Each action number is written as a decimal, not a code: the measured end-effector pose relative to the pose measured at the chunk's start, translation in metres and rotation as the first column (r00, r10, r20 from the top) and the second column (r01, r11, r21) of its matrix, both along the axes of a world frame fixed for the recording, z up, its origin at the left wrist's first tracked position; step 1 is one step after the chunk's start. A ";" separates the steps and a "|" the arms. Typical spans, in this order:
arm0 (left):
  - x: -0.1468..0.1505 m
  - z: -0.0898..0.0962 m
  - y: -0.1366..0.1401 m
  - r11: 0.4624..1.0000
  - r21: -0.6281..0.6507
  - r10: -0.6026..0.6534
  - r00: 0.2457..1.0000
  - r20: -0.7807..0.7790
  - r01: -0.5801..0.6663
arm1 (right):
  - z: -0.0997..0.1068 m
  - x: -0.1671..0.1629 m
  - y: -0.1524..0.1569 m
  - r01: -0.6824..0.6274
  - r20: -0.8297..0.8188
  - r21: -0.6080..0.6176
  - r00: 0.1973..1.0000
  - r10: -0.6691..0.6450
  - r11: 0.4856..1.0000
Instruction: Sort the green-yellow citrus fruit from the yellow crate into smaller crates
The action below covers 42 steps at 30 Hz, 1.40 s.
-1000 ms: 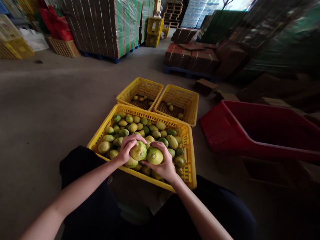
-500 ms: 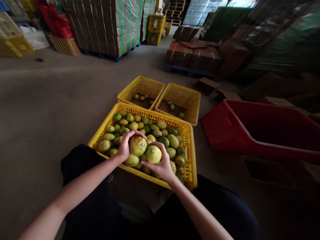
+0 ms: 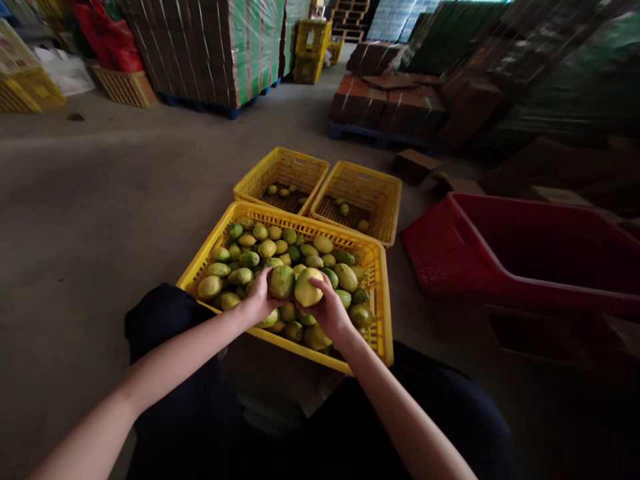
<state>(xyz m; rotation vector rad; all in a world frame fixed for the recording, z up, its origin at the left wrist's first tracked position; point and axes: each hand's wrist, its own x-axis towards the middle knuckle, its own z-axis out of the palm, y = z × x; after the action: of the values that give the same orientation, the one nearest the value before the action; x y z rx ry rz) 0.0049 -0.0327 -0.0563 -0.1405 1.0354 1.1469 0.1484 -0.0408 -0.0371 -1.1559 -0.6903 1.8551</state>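
My left hand (image 3: pixel 261 298) is closed around a greenish lemon (image 3: pixel 281 283), cupping it from the left and below. Close beside it, a yellower lemon (image 3: pixel 307 288) is gripped by my right hand (image 3: pixel 331 308), with the thumb across its upper right side. Both fruits are held over a yellow plastic crate (image 3: pixel 387 313) in front of my knees. Many green and yellow lemons (image 3: pixel 346 279) lie in that crate. Parts of the fruit below are hidden by my hands.
Two more yellow crates, left (image 3: pixel 257 175) and right (image 3: pixel 387 203), stand just beyond, each with a few lemons at the bottom. On the right is a large red bin (image 3: pixel 440 260). Wrapped carton stacks (image 3: pixel 210 53) and strapped cartons (image 3: pixel 360 107) stand farther back.
Both lemons have been turned in my hands and show different sides. My right hand has risen slightly, its thumb now on the fruit's upper side; my left hand has shifted under its lemon.
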 end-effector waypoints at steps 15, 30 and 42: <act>-0.006 -0.005 0.000 0.994 0.040 -0.097 0.995 -0.032 0.098 | -0.001 0.009 0.007 -0.028 -0.032 -0.146 0.999 0.023 0.989; -0.011 0.031 -0.005 0.908 0.415 -0.145 0.971 0.188 0.055 | 0.007 0.008 -0.001 -0.041 -0.132 0.058 0.990 0.049 0.997; -0.002 0.021 -0.009 0.911 0.401 -0.194 0.956 0.221 0.093 | 0.008 0.003 0.003 0.145 0.279 0.511 0.904 -0.323 0.847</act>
<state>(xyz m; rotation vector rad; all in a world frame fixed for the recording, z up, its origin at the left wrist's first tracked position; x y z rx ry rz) 0.0033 -0.0420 -0.0355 0.1008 0.5646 1.1415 0.1510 -0.0376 -0.0290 -1.1841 -1.0877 1.1729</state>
